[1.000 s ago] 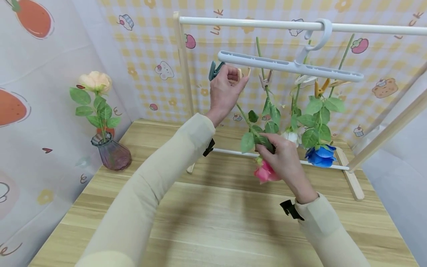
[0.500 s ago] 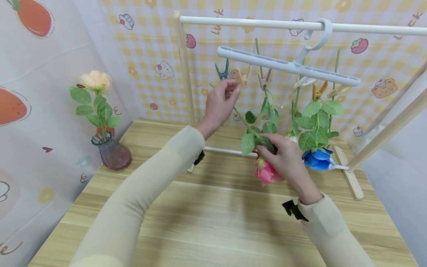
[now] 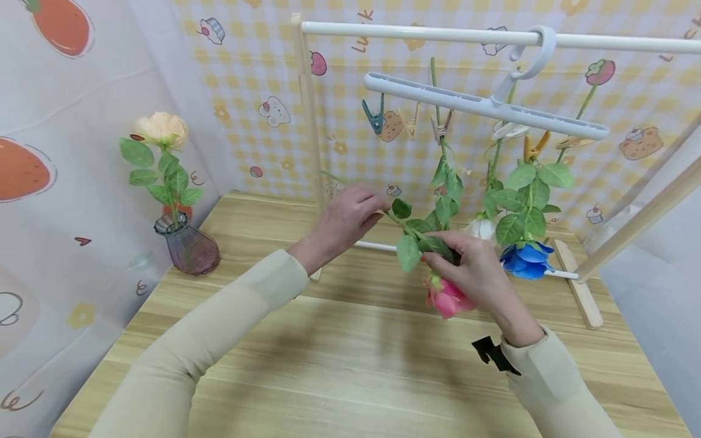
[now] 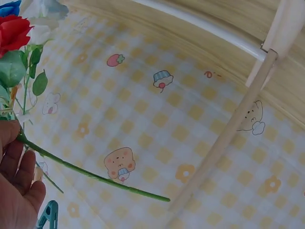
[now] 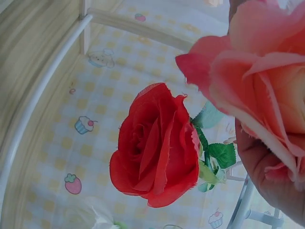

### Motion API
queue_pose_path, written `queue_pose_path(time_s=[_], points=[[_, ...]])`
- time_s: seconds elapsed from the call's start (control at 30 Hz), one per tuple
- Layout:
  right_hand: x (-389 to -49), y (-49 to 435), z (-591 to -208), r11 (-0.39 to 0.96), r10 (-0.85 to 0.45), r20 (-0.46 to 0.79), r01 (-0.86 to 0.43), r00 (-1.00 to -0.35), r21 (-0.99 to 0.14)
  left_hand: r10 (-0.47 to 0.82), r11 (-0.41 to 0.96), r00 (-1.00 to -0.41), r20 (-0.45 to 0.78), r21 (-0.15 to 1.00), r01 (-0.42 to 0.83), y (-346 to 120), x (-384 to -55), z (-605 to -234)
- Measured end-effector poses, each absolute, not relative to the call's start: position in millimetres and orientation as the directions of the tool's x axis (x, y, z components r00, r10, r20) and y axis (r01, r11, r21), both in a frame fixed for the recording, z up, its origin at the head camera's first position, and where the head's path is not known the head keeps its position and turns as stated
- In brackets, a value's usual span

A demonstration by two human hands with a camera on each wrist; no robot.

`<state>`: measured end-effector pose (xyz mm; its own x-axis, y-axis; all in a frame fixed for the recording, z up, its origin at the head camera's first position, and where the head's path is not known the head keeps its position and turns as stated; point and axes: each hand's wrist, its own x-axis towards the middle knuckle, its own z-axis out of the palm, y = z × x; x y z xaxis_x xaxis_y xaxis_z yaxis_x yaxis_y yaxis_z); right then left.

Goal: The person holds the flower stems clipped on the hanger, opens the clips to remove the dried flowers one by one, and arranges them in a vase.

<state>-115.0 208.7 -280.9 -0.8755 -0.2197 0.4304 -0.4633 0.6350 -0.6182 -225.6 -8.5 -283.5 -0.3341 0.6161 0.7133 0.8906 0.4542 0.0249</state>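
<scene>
My right hand holds the leafy stem of a pink rose just above its bloom, which points down. Farther up that stem, my left hand pinches it with thumb and fingers; the bare green stem end sticks out past the hand in the left wrist view. Above hangs a light grey hanger with a teal clothespin and a beige clothespin, neither holding a flower. A red rose, a white rose and a blue rose hang upside down.
The hanger hooks over the white top rail of a wooden-legged rack. A low white bar joins its feet. At the left, a purple glass vase holds a peach rose on the wooden table.
My left hand has left the teal clothespin and come down onto the pink rose's stem. The stem now leans farther left, and the bloom sits slightly lower in the right hand.
</scene>
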Motion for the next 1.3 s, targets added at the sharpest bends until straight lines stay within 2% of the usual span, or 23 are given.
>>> queue_pose_path(time_s=[0.1,0.27,0.37,0.43,0.53,0.6,0.7,0.9,1.03,1.3], points=[[-114,208,-280,0.618,-0.251,0.424,-0.481,-0.870,-0.622,0.603,0.468,-0.328,0.727,0.010,0.884,-13,-222,-286],[-109,212,-273,0.602,-0.256,0.441,-0.499,-0.860,-0.623,0.590,0.466,-0.281,0.757,-0.035,0.884,-18,-215,-288],[-107,220,-266,0.559,-0.150,0.477,-0.473,-0.866,-0.682,0.572,0.454,-0.256,0.779,-0.041,0.890,-20,-209,-289],[-108,227,-262,0.512,-0.026,0.507,-0.447,-0.862,-0.733,0.554,0.448,-0.249,0.794,-0.032,0.893,-22,-205,-289],[-114,235,-258,0.451,0.149,0.540,-0.429,-0.828,-0.783,0.522,0.428,-0.248,0.816,0.001,0.904,-25,-198,-290],[-121,239,-260,0.447,0.221,0.553,-0.421,-0.803,-0.789,0.505,0.417,-0.257,0.824,0.028,0.909,-28,-193,-291],[-131,242,-268,0.482,0.256,0.543,-0.381,-0.800,-0.789,0.489,0.412,-0.285,0.824,0.070,0.908,-33,-186,-293],[-145,241,-283,0.533,0.251,0.403,-0.222,-0.880,-0.816,0.462,0.445,-0.382,0.801,0.163,0.880,-53,-175,-301],[-151,239,-289,0.594,0.237,0.361,-0.160,-0.902,-0.789,0.436,0.479,-0.445,0.782,0.217,0.851,-73,-171,-308],[-154,236,-298,0.695,0.200,0.422,-0.176,-0.885,-0.698,0.369,0.561,-0.571,0.733,0.314,0.766,-108,-167,-319]])
